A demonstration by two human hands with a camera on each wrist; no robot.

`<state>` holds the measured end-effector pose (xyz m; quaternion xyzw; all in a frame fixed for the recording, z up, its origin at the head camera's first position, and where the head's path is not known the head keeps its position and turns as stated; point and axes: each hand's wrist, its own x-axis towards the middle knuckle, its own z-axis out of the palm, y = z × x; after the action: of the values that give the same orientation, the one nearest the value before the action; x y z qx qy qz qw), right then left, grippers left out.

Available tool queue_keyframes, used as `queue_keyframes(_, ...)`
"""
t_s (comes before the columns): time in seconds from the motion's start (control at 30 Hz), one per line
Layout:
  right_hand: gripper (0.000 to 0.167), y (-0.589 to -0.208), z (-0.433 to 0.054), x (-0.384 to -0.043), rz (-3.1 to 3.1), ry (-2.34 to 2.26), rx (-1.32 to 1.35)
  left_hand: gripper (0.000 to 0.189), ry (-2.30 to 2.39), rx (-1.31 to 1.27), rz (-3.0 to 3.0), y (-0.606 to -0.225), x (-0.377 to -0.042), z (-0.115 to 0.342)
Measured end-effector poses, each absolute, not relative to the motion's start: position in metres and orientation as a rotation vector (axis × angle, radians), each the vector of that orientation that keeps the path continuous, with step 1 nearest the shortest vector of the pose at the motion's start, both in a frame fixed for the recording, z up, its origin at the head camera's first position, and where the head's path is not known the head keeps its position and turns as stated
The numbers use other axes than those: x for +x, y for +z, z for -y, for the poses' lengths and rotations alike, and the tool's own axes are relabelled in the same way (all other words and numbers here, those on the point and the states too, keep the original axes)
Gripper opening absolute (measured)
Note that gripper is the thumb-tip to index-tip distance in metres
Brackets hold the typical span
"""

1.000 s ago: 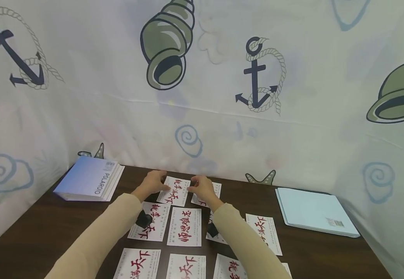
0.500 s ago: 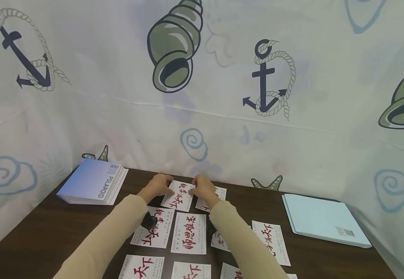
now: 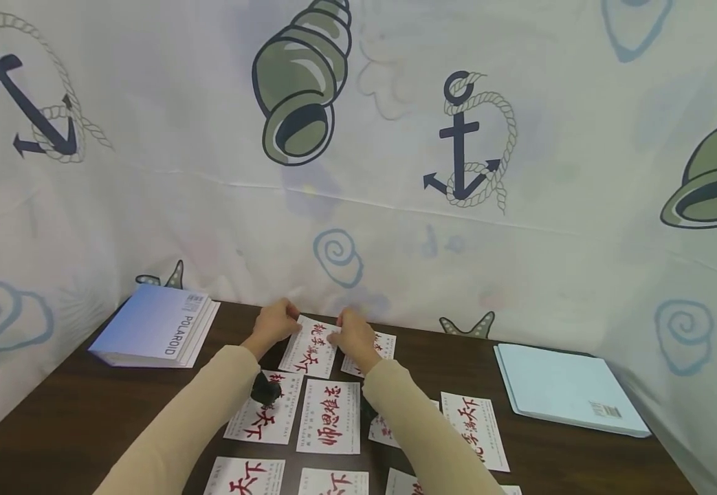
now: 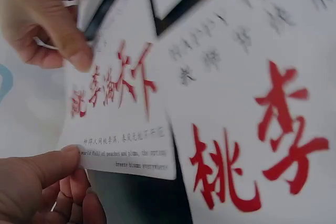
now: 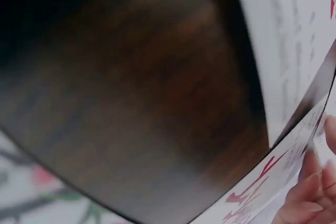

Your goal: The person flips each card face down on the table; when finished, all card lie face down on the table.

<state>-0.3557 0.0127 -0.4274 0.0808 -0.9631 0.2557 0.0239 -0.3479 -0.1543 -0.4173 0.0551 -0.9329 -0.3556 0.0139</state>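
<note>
In the head view, a white card (image 3: pixel 310 349) with red brush characters lies in the back row, with one hand at either side. My left hand (image 3: pixel 274 322) pinches its left edge near the far corner; the left wrist view shows that thumb (image 4: pixel 55 165) on the face and fingers curled beneath the edge. My right hand (image 3: pixel 356 335) grips the same card from the other side, a fingertip on its printed face. Another card (image 3: pixel 385 346) lies partly hidden behind the right hand. Nearer me sit a left card (image 3: pixel 271 419) and a middle card (image 3: pixel 328 417).
More cards, including a right-hand card (image 3: pixel 474 430) and a front card (image 3: pixel 245 476), are spread over the dark wooden table (image 3: pixel 141 412). A blue POLAROID album (image 3: pixel 148 323) stands at the left, a pale blue flat stack (image 3: pixel 571 388) at the right. A patterned cloth (image 3: pixel 383 165) hangs behind.
The head view shifts slightly. My left thumb has moved a little toward the card's far corner; the right hand stays at the card's other side. The other cards lie as before.
</note>
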Motion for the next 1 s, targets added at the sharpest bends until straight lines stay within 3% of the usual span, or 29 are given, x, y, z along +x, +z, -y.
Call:
queue_keyframes(0.17, 0.03, -0.429, -0.01, -0.348, 2.936, 0.8, 0.27, 0.023, -1.089, 0.177, 2.92, -0.411, -0.349, 0.156)
queue_keyframes(0.37, 0.019, -0.427, 0.004, -0.336, 2.804, 1.271, 0.395, 0.021, -1.032, 0.165, 2.874, -0.398, -0.352, 0.156)
queue_keyframes(0.63, 0.036, -0.418, 0.019, -0.318, 2.685, 1.492, 0.338, 0.025, -1.06, 0.155, 2.816, -0.387, -0.349, 0.151)
queue_keyframes(0.83, 0.017, -0.409, 0.009, -0.314, 2.574, 1.45, 0.344, 0.035, -1.707, 0.029, 2.646, -0.388, -0.347, 0.148)
queue_keyframes(1.0, 0.017, -0.398, 0.001, -0.312, 2.417, 1.559, 0.323, 0.052, -1.954, -0.024, 2.708, -0.398, -0.342, 0.153)
